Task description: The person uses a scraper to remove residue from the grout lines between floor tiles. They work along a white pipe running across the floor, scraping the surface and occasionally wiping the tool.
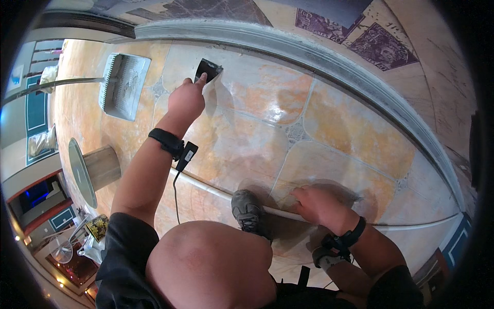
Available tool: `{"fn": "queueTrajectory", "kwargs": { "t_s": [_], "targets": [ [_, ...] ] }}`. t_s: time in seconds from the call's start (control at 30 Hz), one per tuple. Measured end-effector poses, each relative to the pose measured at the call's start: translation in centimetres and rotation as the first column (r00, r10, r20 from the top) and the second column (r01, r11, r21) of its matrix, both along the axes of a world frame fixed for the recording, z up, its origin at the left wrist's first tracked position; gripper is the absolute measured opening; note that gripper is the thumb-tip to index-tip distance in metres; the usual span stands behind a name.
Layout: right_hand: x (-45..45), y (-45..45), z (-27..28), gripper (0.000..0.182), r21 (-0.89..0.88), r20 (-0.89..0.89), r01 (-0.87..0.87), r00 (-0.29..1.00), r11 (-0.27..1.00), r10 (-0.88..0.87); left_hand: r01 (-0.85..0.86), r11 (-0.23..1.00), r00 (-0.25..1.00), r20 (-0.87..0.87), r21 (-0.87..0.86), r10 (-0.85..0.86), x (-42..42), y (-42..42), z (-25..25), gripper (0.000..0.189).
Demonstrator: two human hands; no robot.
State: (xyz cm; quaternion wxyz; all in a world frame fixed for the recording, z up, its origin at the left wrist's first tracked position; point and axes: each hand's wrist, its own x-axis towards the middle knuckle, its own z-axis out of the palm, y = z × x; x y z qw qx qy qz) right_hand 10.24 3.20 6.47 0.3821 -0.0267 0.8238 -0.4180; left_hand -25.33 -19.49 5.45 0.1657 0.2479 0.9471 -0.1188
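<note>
My left hand (187, 96) reaches over the tiled floor (251, 150) with a flat black scraper blade (207, 71) in its grip. The index finger lies along the blade, and a shadow falls beside it. Most of the scraper's grip end is hidden by the hand. My right hand (320, 204) hangs low near a white pipe or trim strip (285, 212), right of my dark shoe (246, 210). Its fingers look loosely bent, and the palm side is hidden. Each wrist wears a black strap.
A long-handled dustpan (125, 87) with grey dust stands to the left. A dusty grey baseboard (308, 52) curves along the wall. Farther left, a round-topped pedestal (102, 166) lies on its side or appears tilted by the lens. A cable (175, 197) hangs from the left wrist.
</note>
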Motion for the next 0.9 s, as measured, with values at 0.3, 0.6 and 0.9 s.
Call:
{"fn": "queueTrajectory", "kwargs": {
  "t_s": [0.3,0.6,0.9],
  "targets": [
    [0.8,0.1,-0.7,0.021,-0.052,-0.112,0.067,0.991,0.996,-0.073,0.006,0.990,0.997,0.080,0.141,-0.017,-0.8,-0.8,-0.9,0.064],
    [0.7,0.1,0.1,0.016,-0.032,-0.139,0.093,0.986,0.995,-0.097,0.174,0.982,0.968,0.170,0.074,-0.184,-2.4,-1.0,-1.3,0.069],
    [1.3,-0.8,-1.2,0.015,-0.015,-0.197,0.052,0.979,0.999,-0.054,0.071,0.978,0.993,0.076,0.198,-0.088,-2.7,-2.3,0.7,0.069]
  ]
}}
